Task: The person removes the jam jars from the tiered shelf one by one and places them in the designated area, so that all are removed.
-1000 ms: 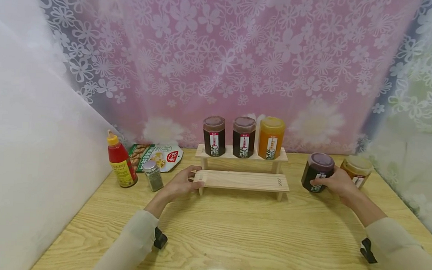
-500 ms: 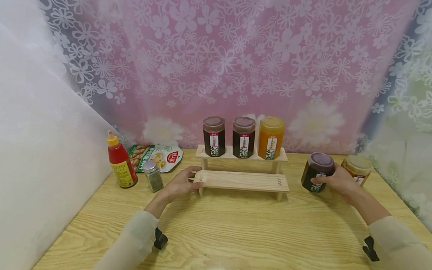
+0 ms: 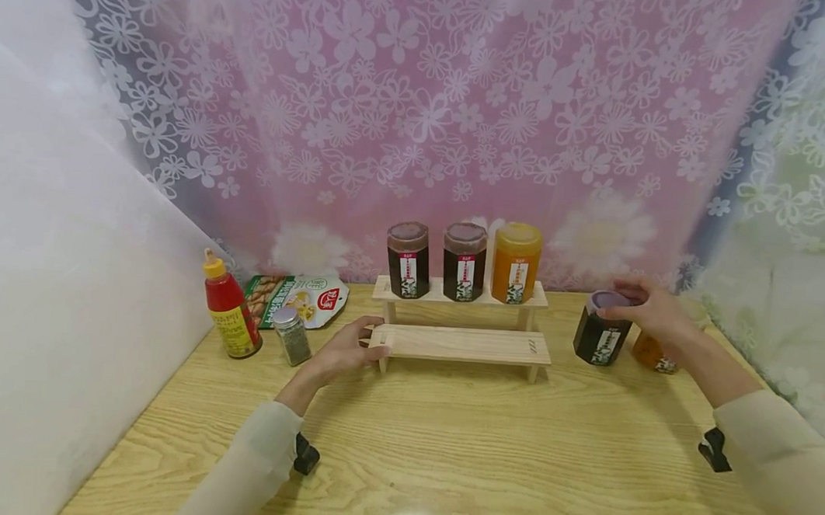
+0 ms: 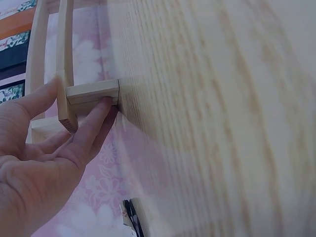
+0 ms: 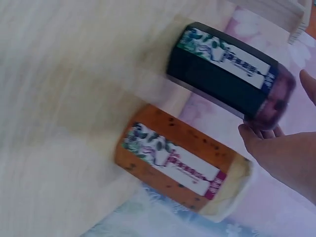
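My left hand [image 3: 348, 347] grips the left end of a two-step wooden rack [image 3: 460, 342]; in the left wrist view the thumb [image 4: 42, 98] lies on the board and fingers [image 4: 94, 123] reach underneath. My right hand [image 3: 658, 311] is at the purple lid of a dark jam jar [image 3: 599, 341] standing on the table. In the right wrist view its fingers spread around the lid, one raised apart from it; contact of the others is unclear. An amber jar with a pale lid [image 5: 173, 160] stands just right of the dark one, partly hidden by the hand in the head view.
On the rack's upper step stand two dark jars [image 3: 408, 261] [image 3: 464, 264] and an orange jar [image 3: 517, 264]. To the left are a red squeeze bottle [image 3: 231, 310], a spice shaker [image 3: 292, 337] and a food pouch [image 3: 319, 303]. A floral curtain [image 3: 434, 119] hangs behind the table.
My right hand has shifted from around the dark jar's body up to its lid, its fingers spreading. The jar stays almost in place. The left hand has kept its hold on the rack.
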`<state>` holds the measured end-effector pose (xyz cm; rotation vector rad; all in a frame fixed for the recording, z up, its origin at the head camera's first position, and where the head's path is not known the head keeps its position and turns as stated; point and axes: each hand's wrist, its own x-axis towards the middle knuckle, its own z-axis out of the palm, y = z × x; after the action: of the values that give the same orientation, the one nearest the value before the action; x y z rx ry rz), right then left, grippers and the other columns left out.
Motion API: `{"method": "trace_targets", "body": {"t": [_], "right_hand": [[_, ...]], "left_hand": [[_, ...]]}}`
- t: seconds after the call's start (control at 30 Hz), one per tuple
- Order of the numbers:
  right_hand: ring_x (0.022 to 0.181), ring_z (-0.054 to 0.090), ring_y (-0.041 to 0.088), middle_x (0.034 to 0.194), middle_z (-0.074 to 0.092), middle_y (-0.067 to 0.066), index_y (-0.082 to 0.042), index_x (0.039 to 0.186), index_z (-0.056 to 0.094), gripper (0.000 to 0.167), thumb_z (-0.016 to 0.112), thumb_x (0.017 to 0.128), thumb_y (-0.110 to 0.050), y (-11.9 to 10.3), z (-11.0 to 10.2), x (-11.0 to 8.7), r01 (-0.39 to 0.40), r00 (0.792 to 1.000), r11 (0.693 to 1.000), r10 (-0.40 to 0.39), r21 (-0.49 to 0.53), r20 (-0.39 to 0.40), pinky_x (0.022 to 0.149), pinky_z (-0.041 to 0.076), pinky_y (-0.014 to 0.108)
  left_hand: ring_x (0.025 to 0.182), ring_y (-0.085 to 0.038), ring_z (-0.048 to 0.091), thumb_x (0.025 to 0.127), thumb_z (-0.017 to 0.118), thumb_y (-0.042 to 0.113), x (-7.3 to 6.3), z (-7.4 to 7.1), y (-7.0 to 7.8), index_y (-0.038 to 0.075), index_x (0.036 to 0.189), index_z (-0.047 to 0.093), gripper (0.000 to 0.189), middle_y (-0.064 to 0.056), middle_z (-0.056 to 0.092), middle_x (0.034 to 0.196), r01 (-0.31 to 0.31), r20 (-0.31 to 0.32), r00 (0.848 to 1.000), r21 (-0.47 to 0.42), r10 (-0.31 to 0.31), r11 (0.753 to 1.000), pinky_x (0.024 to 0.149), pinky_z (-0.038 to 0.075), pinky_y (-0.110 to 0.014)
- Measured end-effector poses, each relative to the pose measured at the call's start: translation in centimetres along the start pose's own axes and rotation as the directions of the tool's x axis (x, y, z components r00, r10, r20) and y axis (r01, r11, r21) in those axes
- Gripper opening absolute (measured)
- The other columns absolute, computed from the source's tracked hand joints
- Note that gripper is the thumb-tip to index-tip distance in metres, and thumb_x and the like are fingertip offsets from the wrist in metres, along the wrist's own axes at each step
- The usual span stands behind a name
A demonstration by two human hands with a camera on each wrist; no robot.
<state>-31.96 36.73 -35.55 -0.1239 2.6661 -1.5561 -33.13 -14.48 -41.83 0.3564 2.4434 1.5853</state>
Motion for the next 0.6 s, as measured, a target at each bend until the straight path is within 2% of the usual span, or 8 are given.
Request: {"method": "trace_targets", "body": {"t": [0.13,0.23,0.4,0.47,0.6], "right_hand": [[0.151,0.017,0.053,0.167,0.019,0.031,0.003,0.165,0.005,0.094,0.069,0.103,-0.026,-1.5,-0.1,0.1,0.017,1.000,1.000,-0.018,0.003,0.012,0.119,0.016,0.072],[0.152,0.016,0.052,0.168,0.019,0.029,0.001,0.165,0.005,0.094,0.068,0.103,-0.028,-2.5,0.2,0.2,0.027,0.999,1.000,-0.027,-0.003,0.025,0.119,0.018,0.071],[0.151,0.024,0.049,0.168,0.022,0.027,0.000,0.166,0.007,0.092,0.068,0.103,-0.031,-3.8,1.4,0.5,0.049,0.998,0.999,-0.049,0.001,0.042,0.115,0.036,0.062],[0.152,0.023,0.048,0.168,0.022,0.027,-0.001,0.166,0.008,0.090,0.067,0.104,-0.029,-4.2,2.1,0.7,0.060,0.997,0.998,-0.060,0.017,0.049,0.116,0.035,0.063],[0.153,0.020,0.047,0.167,0.024,0.026,-0.002,0.165,0.012,0.089,0.070,0.102,-0.027,-5.1,3.4,1.1,0.079,0.995,0.996,-0.082,0.051,0.060,0.119,0.021,0.070]], "left_hand": [[0.116,-0.031,0.063,0.097,0.073,0.010,0.0,0.0,-0.1,0.001,0.154,0.043,0.064,-0.030,0.055,0.140,-0.010,0.004,1.000,-0.001,0.010,1.000,0.097,0.057,-0.044],[0.116,-0.030,0.063,0.098,0.072,0.009,0.1,0.0,-0.2,0.001,0.154,0.043,0.064,-0.030,0.055,0.140,-0.011,0.004,1.000,-0.005,0.011,1.000,0.097,0.057,-0.044],[0.116,-0.030,0.063,0.097,0.073,0.010,0.2,0.1,-0.3,0.002,0.154,0.043,0.064,-0.029,0.055,0.140,-0.001,-0.003,1.000,-0.003,0.001,1.000,0.096,0.058,-0.043],[0.117,-0.030,0.063,0.097,0.073,0.010,0.2,0.0,-0.3,0.003,0.154,0.044,0.065,-0.029,0.055,0.140,0.000,-0.002,1.000,-0.001,0.000,1.000,0.096,0.058,-0.043],[0.117,-0.030,0.063,0.097,0.073,0.010,0.3,0.0,-0.3,0.002,0.154,0.043,0.065,-0.029,0.056,0.140,-0.004,-0.002,1.000,0.002,0.004,1.000,0.096,0.058,-0.042]]}}
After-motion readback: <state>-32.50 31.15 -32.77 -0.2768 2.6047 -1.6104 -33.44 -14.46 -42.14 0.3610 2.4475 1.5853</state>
